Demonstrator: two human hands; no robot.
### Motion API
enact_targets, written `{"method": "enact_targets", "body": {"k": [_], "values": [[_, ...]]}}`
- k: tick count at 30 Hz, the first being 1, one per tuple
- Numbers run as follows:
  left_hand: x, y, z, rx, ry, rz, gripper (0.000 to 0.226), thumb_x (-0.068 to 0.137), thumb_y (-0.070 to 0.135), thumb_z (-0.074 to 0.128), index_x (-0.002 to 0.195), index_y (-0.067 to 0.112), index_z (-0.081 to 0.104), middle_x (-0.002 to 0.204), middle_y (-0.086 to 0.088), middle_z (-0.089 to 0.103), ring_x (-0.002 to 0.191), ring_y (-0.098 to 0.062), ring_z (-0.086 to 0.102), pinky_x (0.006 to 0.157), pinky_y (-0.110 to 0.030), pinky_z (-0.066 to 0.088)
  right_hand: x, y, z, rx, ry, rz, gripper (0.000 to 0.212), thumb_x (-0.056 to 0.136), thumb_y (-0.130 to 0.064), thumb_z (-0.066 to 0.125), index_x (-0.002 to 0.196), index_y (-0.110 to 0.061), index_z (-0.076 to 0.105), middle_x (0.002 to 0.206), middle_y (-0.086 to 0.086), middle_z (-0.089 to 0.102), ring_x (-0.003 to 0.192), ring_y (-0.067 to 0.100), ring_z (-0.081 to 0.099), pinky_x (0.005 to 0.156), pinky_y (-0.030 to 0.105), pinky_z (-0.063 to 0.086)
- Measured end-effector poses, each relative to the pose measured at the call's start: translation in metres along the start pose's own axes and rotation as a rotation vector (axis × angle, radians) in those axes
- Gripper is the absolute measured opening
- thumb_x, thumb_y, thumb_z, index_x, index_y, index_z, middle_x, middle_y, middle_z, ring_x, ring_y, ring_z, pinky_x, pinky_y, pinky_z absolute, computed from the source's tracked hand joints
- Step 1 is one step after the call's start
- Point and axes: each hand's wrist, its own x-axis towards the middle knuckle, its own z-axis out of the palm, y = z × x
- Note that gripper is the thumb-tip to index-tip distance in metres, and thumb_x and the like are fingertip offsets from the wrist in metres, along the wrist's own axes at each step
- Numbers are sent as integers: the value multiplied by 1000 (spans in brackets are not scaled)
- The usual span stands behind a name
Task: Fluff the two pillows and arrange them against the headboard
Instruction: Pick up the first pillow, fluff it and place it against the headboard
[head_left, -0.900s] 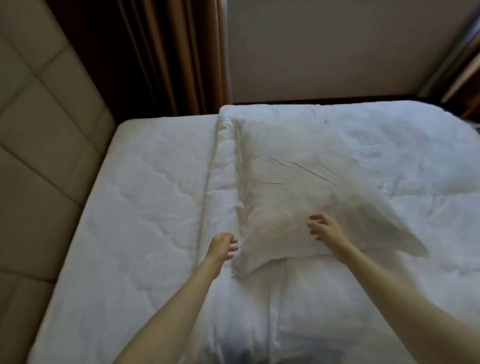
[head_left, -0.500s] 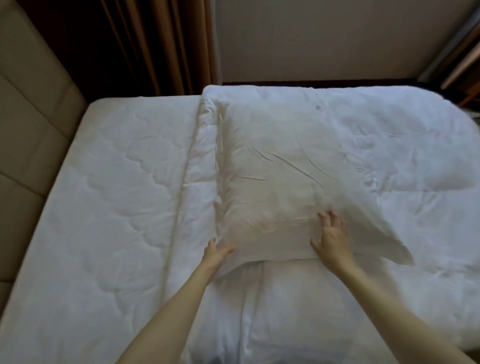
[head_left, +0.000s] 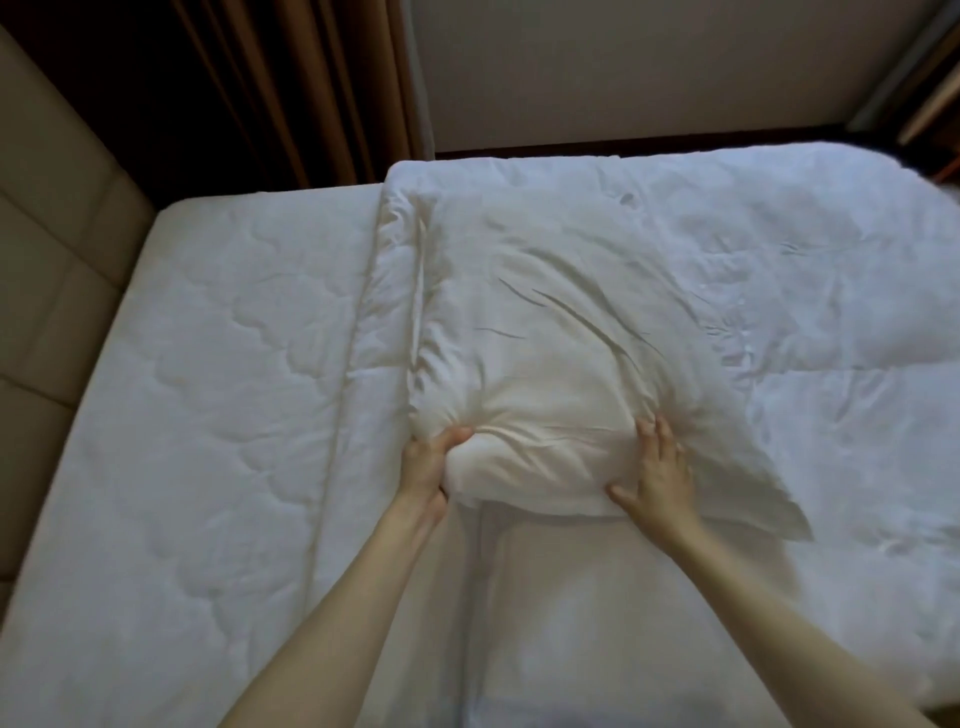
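Observation:
A white pillow (head_left: 545, 332) lies on the folded duvet in the middle of the bed, its near end bunched up. My left hand (head_left: 428, 467) grips the pillow's near left corner, fingers dug into the fabric. My right hand (head_left: 662, 475) presses on the near right part, thumb hooked under the edge. A second white pillow (head_left: 587, 613) lies flatter underneath, close to me, partly covered by the first and by my arms. The padded beige headboard (head_left: 52, 291) stands along the left side.
A quilted white mattress (head_left: 208, 415) stretches bare between the headboard and the pillows. The white duvet (head_left: 805, 312) covers the right half of the bed. Brown curtains (head_left: 291, 88) and a pale wall (head_left: 623, 62) stand beyond the far edge.
Both hands have closed on the near end of the top pillow, squeezing it so it bulges and creases. Before, they hovered and then rested flat at its edge.

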Motion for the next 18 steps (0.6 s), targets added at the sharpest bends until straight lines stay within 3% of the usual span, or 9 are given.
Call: {"method": "enact_targets", "body": {"k": [4, 7, 12, 18], "values": [[-30, 23, 7, -81, -107, -1, 30, 71, -9, 62, 100, -13, 64, 93, -22, 66, 75, -30, 63, 63, -32, 56, 0, -18, 1, 60, 41, 7, 106, 68, -31, 76, 150, -25, 10, 155, 25, 12, 133, 43, 25, 105, 50, 28], [-52, 31, 16, -78, -179, 33, 30, 69, -10, 63, 99, -10, 65, 82, -15, 70, 67, -25, 68, 56, -29, 57, -2, -26, -1, 114, 75, 30, 108, 64, -33, 80, 149, -23, 15, 151, 30, 16, 128, 46, 29, 103, 51, 30], [-72, 67, 16, -23, -202, 172, 41, 63, -13, 64, 105, -11, 64, 96, -19, 68, 82, -31, 66, 72, -38, 56, -10, -52, -2, 191, 121, -19, 99, 61, -33, 83, 142, -11, 31, 133, 29, 38, 109, 49, 45, 91, 49, 38], [-101, 123, -7, 38, -253, 388, 54, 52, -9, 71, 105, -4, 65, 90, -12, 74, 79, -28, 72, 61, -34, 57, -20, -118, 11, 401, 83, -80, 97, 66, -36, 80, 143, -9, 27, 129, 29, 46, 112, 46, 48, 88, 47, 44]]}}
